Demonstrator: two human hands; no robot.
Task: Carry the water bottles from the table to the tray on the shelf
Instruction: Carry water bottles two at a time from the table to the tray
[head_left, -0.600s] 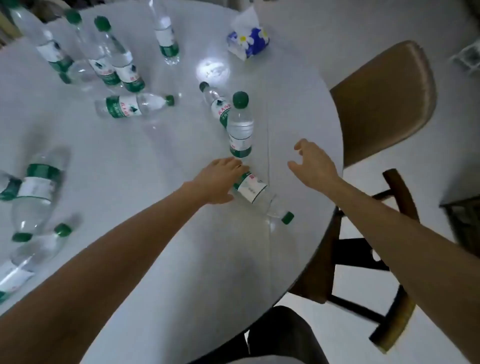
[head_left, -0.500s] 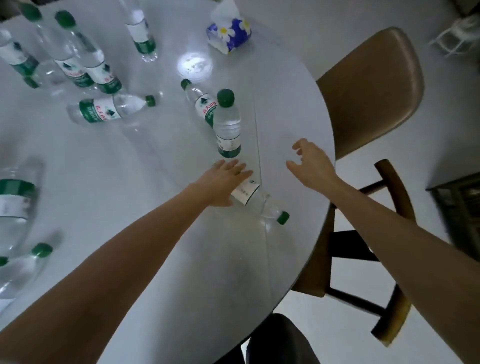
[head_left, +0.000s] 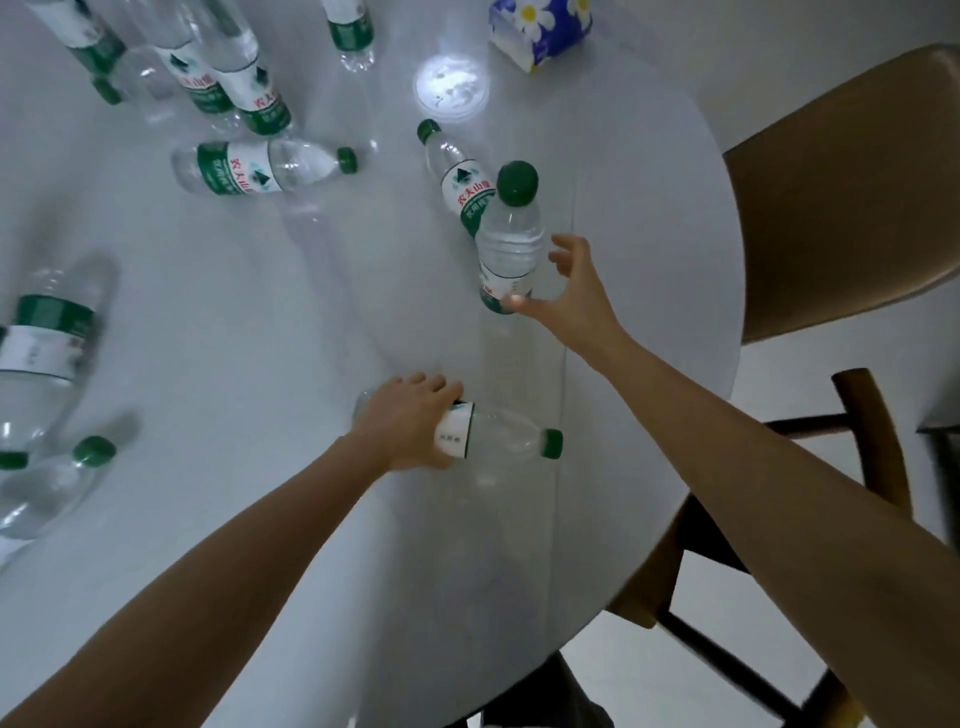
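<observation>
**At the table's right edge: one bottle gripped, one within reach**

Near the right edge of the round white table (head_left: 234, 545), the left hand (head_left: 410, 423) is down on a lying water bottle (head_left: 498, 439), fingers curled over its labelled body, green cap pointing toward the rim. Just beyond it, the right hand (head_left: 574, 296) is spread wide beside the upright bottle (head_left: 509, 239), thumb at the base of the label, fingers curved round the far side but not closed on it. A second lying bottle (head_left: 457, 176) sits right behind that upright one, touching or nearly so. Toward the middle, another lying bottle (head_left: 260, 166) points its cap right. A standing cluster of bottles (head_left: 228, 73) crowds the far left, and more lie blurred at the left edge. A flowered tissue pack (head_left: 540, 31) sits at the far edge, and a brown chair (head_left: 841, 208) is tucked beside the table.
</observation>
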